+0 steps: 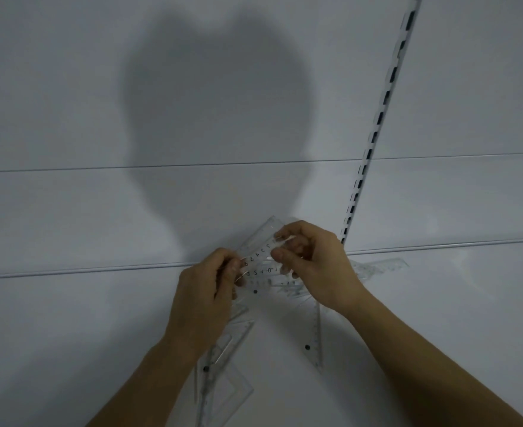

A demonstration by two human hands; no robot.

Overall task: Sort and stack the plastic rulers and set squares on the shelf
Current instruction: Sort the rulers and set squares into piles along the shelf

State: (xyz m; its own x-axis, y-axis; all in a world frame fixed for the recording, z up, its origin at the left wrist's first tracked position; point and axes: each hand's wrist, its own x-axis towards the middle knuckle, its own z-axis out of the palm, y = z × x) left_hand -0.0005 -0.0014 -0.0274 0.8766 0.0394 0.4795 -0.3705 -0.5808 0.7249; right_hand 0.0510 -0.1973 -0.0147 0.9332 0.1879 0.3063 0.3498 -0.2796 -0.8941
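A: What are you holding right now?

B: Your left hand [206, 285] and your right hand [311, 260] are both pinching clear rulers [261, 257] just above the shelf [439, 318]. Your fingers [280, 255] are curling round the ends. It looks like two rulers, and you are lining them up, one on top of the other.

A: Where are the other pieces lying?

B: A set square [223, 374] is lying on the shelf, near you and under your left arm. More than one may be lying there, but I cannot tell. Another set square [314, 334] is lying just under your right wrist. A long ruler [383, 266] is poking out to the right, behind your right hand.

A: So how far along are you?

B: I think you are only starting. The loose pieces are pointing every which way, and no neat pile is showing yet. You are still needing to put rulers with rulers, set squares with set squares, and stack each pile.
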